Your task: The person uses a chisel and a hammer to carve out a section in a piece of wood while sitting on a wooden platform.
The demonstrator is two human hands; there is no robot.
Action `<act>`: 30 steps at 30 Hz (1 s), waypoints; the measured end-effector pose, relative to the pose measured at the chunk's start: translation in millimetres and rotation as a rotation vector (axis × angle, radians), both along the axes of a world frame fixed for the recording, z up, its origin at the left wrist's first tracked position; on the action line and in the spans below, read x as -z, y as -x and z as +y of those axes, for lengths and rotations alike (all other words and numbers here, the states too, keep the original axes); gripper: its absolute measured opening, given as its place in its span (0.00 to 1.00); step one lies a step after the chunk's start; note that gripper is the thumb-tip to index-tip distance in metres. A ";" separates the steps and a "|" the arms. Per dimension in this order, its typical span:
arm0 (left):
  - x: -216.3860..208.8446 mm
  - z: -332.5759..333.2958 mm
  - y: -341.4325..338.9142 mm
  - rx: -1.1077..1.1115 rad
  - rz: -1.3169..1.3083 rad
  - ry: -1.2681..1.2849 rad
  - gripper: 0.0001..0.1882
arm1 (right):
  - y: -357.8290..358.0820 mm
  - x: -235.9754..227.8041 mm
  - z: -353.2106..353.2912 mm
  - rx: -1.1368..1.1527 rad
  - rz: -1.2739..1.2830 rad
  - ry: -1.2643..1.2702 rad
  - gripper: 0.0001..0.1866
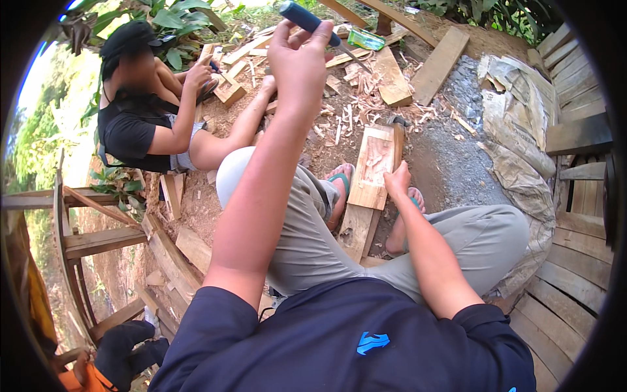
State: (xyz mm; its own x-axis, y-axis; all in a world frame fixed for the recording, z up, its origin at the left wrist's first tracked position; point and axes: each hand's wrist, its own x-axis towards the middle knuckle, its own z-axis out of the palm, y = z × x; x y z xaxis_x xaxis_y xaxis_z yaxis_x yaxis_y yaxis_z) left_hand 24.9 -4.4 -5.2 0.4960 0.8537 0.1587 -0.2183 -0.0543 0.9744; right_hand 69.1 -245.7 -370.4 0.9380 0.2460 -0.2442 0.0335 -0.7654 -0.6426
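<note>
My left hand [299, 55] is raised high in front of me, its fingers closed round the blue handle of a chisel [304, 18]. The chisel's thin metal shaft slants down to the right, its tip clear of the wood. Between my feet, a pale board [369, 193] with a rough, hollowed-out recess rests on a thicker beam [354, 230]. My right hand [397, 181] is closed at the board's right edge, seemingly round the wooden handle of a hammer [397, 122], whose dark head lies by the board's far end. My fingers partly hide that grip.
A co-worker [140, 124] sits at the left, hands on a wood block [230, 91]. Wood shavings [346, 121], offcuts and planks [441, 65] litter the ground ahead. A green packet [366, 39] lies among them. Crumpled sacks [516, 124] and a slatted wooden wall [575, 261] are at the right.
</note>
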 end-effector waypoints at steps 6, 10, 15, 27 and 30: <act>4.5 -2.3 -2.3 -0.015 -0.018 0.019 0.17 | -5.6 6.0 -13.5 -0.122 0.017 0.002 0.23; 2.5 -5.7 0.8 0.010 0.025 0.033 0.16 | -2.1 3.8 -12.4 -0.118 0.015 -0.021 0.24; 11.8 -1.8 -4.3 0.001 0.103 -0.019 0.22 | 2.4 -8.5 -3.6 -0.087 0.052 0.055 0.28; 36.6 -6.3 -14.2 -0.060 0.093 -0.051 0.16 | -33.5 -69.9 31.2 0.261 0.385 -0.413 0.15; 44.2 -9.6 -18.0 -0.060 0.117 -0.124 0.17 | -77.5 -166.5 55.0 0.370 0.549 -0.689 0.09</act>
